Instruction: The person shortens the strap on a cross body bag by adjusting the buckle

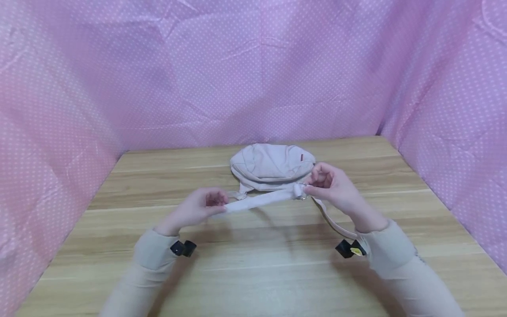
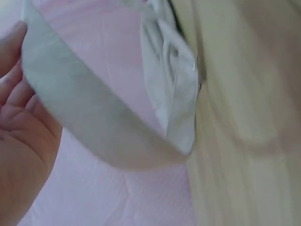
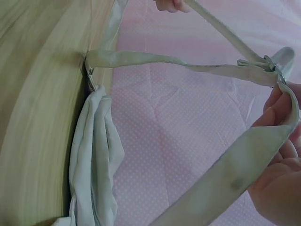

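A wooden table (image 1: 257, 281) with pale brown grain and darker streaks running from side to side fills the lower part of the head view. Pink cloth (image 1: 253, 79) with small white dots hangs behind its far edge and along its left and right sides, wrinkled in several places.

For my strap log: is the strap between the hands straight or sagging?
Straight: in the head view, the strap runs without visible sag from the left hand to the metal buckle at the right hand.

Pink dotted cloth (image 1: 253, 79) hung round a wood-grain table (image 1: 269, 268) suggests a makeshift booth, indoors.
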Demonstrator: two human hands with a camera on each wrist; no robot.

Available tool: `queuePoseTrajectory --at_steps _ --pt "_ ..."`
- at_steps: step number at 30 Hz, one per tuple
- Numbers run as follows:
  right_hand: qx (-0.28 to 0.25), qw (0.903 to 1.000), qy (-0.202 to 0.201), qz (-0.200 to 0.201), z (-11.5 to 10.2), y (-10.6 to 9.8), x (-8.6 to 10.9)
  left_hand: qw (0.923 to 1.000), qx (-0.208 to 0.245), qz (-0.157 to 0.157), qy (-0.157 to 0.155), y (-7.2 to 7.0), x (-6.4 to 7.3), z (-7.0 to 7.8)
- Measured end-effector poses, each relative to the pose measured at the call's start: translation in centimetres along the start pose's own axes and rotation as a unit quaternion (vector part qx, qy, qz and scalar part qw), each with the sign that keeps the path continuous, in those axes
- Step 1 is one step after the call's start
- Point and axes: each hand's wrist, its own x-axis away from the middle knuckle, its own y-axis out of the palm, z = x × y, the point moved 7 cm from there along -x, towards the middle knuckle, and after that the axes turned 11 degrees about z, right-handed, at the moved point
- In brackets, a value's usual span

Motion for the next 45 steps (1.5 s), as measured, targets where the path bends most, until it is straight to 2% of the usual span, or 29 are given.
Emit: queuePoseTrajectory --at_steps 3,8,15,20,23,26,30,31,33,36,40,42,45 --pt "0.014 0.9999 0.004 0.007 0.1 -0.5 0.0 0.9995 -0.031 -0.006 0.001 -1.2 0.3 -0.6" --pt "0.018 0.9998 0.005 -0.005 0.2 -0.6 0.2 0.9988 -0.049 0.003 -0.007 -2.6 0.5 -1.8" --pt "0.033 0.9993 0.013 0.008 0.2 -0.4 0.0 0.9946 -0.086 0.058 -0.003 -2.6 -0.4 -2.4" --pt "0.022 0.9995 0.019 -0.012 0.2 0.7 -0.1 0.9925 -0.079 0.093 -0.014 -2.4 -0.8 -2.2" --pt "0.027 0.9992 0.022 -0.019 0.4 1.5 -0.2 0.9915 -0.071 0.109 0.002 -1.9 -0.9 -1.2" --pt "0.038 0.9987 0.025 -0.021 0.4 2.5 -0.4 0.9876 -0.065 0.129 0.062 -0.8 -0.9 1.0" --pt "0.057 0.9979 0.023 -0.019 0.0 3.7 -0.7 0.9712 -0.057 0.16 0.167 1.2 -0.6 4.5" --pt "0.06 0.9978 0.022 -0.018 0.0 4.0 -0.7 0.9669 -0.048 0.167 0.187 1.6 -0.6 5.2" --pt "0.06 0.9979 0.019 -0.017 -0.1 4.5 -0.8 0.9615 -0.025 0.18 0.206 2.5 -0.4 6.4" --pt "0.042 0.9987 0.019 -0.021 0.0 5.0 -0.7 0.9613 0.038 0.18 0.206 3.5 -0.5 7.4" --pt "0.019 0.9993 0.021 -0.022 0.1 5.6 -0.6 0.9661 0.112 0.158 0.171 4.7 -1.0 7.9" --pt "0.016 0.9996 0.017 -0.018 0.0 5.8 -0.6 0.9672 0.125 0.153 0.16 5.0 -1.1 8.1" --pt "0.006 0.9999 0.007 -0.013 -0.1 6.1 -0.6 0.9674 0.109 0.16 0.163 5.3 -1.3 8.3"
